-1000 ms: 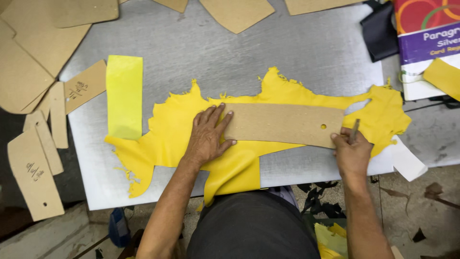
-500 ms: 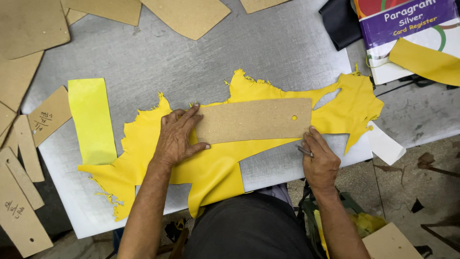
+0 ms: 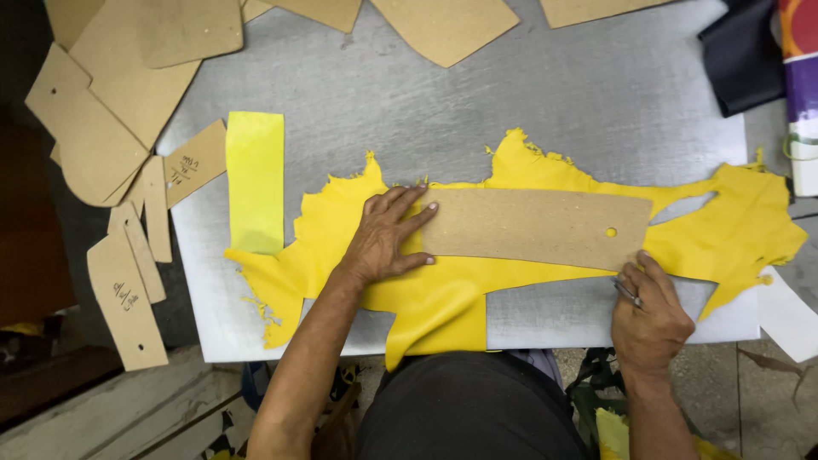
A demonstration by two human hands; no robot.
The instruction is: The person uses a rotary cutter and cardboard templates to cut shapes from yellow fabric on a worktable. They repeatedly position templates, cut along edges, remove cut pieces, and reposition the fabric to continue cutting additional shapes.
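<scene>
Cardboard template (image 3: 537,228) lengthwise left-right, on yellow leather (image 3: 443,290)

Box-shaped package (image 3: 799,85), purple, orange and white, at table's right edge (image 3: 596,102).

Brushed metal table top (image 3: 554,94), dull grey with a fine scratched grain and a soft sheen. Across it lies the yellow hide (image 3: 443,298), smooth-faced leather with ragged, torn-looking edges (faintly glossy where light catches it). On top, the long template (image 3: 537,226): matt brown fibreboard, flat and dry-looking. The cut strip (image 3: 255,181) shows the same yellow leather, paler sheen. Loose cardboard patterns (image 3: 94,145) are matt, rough-edged.
</scene>
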